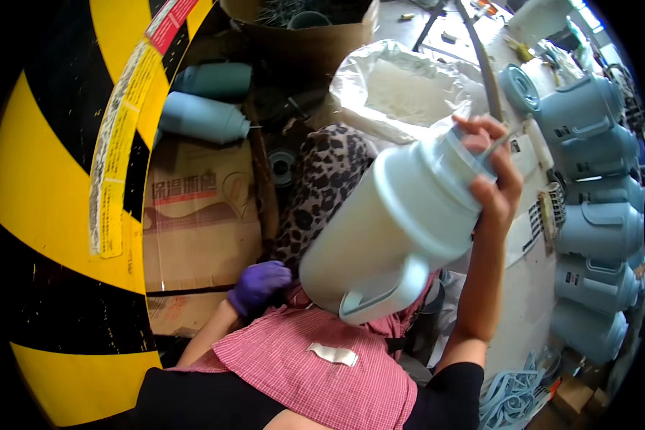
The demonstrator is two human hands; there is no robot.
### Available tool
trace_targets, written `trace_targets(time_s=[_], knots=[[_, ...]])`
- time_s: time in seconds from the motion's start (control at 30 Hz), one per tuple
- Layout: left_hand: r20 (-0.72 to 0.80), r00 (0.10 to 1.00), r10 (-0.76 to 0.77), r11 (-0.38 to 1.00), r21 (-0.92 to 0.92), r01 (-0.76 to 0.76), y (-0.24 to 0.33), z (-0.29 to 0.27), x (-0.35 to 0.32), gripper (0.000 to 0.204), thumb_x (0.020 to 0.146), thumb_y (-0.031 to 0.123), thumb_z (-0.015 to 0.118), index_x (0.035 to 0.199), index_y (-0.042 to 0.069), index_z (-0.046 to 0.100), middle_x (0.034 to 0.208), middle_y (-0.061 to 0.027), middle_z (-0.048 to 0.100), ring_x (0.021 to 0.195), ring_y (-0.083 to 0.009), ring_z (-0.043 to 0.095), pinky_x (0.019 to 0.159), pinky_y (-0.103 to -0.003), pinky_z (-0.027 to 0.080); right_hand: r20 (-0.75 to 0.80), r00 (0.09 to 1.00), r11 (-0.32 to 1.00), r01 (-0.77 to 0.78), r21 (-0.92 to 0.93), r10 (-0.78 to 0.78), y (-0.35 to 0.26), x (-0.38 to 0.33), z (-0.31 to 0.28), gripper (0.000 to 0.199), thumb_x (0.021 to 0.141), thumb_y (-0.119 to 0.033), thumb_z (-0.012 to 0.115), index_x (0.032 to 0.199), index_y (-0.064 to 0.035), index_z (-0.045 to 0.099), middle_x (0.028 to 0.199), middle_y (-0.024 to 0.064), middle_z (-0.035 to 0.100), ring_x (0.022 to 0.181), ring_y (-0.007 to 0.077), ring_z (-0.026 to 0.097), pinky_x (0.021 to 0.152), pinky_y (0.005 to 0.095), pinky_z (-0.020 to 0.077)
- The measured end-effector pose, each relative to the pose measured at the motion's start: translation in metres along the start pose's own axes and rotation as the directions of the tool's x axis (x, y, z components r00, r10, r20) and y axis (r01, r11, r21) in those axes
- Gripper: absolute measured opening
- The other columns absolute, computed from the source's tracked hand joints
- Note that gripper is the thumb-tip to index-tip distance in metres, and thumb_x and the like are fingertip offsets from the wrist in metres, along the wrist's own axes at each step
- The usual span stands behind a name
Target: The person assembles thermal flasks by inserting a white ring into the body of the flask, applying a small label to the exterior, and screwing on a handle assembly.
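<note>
Just above a pink checked garment [294,344], a pale-blue handled vacuum jug [387,208] tilts, its neck clasped by the right hand's [491,161] bare fingers; a thin rod [500,143] there is blurred. Whether the purple-gloved left hand's [261,285] blurred fingers pinch anything, I cannot tell. Beyond, similar jugs [598,229] overlap along the counter [510,287]; the jug partly hides a plastic-lined bin [355,75].
</note>
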State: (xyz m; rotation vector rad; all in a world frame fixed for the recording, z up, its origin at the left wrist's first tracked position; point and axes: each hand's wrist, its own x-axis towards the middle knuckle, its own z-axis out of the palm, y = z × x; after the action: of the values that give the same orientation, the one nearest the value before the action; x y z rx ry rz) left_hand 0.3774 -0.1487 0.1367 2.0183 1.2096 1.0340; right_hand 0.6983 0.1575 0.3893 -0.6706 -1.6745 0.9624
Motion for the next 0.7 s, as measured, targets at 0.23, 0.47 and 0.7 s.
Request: trace_targets(time_s=[0.23,0.47,0.7], knots=[[-0.154,0.98,0.128,0.957,-0.239,-0.163,0.1,-0.112,0.258,0.07,0.093,0.037,0.069,0.148,0.002,0.043,0.145,-0.0188,0.051,0.137,-0.0287,0.048,0.12,-0.038,0.029,0.565,0.808,0.794,0.45,-0.408,-0.168,-0.05,-0.016,0.02,0.026,0.087,-0.032,0.07,0.092,-0.0064,0.073,0.088,0.0098,0.07,0.089,0.0269,0.068,0.094,0.045,0.049],[0.434,0.895,0.101,0.719,-0.654,0.236,0.143,-0.086,0.313,0.095,0.067,0.03,0.092,0.143,0.002,0.043,0.124,-0.0099,0.059,0.118,-0.0191,0.056,0.106,-0.036,0.045,0.618,0.664,0.777,0.615,-0.134,-0.42,-0.065,-0.005,0.033,0.03,0.079,-0.024,0.077,0.063,-0.0072,0.058,0.064,0.0055,0.056,0.056,0.0221,0.055,0.058,0.0345,0.0451],[-0.035,0.999,-0.01,0.871,-0.49,-0.009,0.156,-0.17,0.368,0.079,0.065,0.024,0.095,0.129,-0.002,0.056,0.116,-0.0118,0.069,0.105,-0.0195,0.066,0.098,-0.036,0.052,0.233,0.661,0.547,0.733,-0.403,-0.713,-0.046,0.085,0.024,0.052,0.106,-0.044,0.046,0.119,0.0037,0.062,0.113,0.0172,0.067,0.118,0.0298,0.06,0.105,0.048,0.0437]])
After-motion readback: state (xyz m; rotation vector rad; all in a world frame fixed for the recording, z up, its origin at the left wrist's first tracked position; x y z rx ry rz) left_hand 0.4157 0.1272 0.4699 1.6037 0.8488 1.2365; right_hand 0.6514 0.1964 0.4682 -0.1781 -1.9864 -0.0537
